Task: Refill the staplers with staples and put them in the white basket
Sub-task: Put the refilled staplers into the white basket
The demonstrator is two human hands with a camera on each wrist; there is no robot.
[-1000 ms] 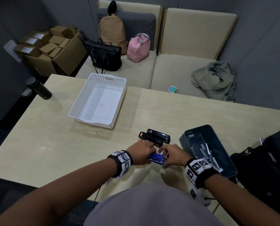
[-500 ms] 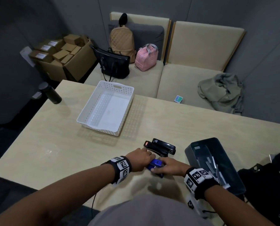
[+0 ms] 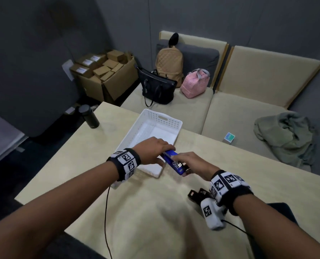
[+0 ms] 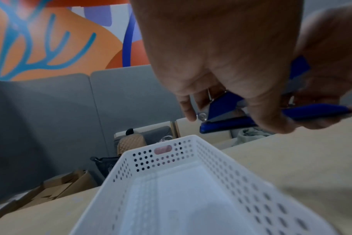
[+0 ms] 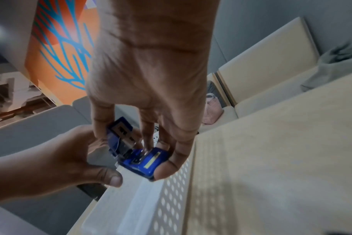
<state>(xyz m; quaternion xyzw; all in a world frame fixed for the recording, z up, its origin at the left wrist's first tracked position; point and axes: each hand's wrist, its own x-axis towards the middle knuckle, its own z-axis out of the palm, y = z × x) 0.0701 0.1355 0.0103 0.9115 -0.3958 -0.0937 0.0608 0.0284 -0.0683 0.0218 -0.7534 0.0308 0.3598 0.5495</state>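
Nearest, at the right edge of the worktop (image 3: 92, 184), a black stapler (image 3: 197, 196) lies partly hidden behind the right wrist, not yet in the basket; whether it has been filled cannot be told. Just beyond it, both hands carry the blue stapler (image 3: 173, 162) in the air. The right hand (image 3: 191, 163) pinches its near end between fingers and thumb, and the left hand (image 3: 153, 149) curls over its far end. The wrist views show the top arm standing a little open from the base. It hangs over the near right corner of the white basket (image 3: 166, 118), which holds nothing visible.

By my reading, the step in hand is depositing this stapler. The next move calls for pressing the arm closed if it is meant to be, lowering it past the rim onto the basket floor, letting go, then turning to the black one.
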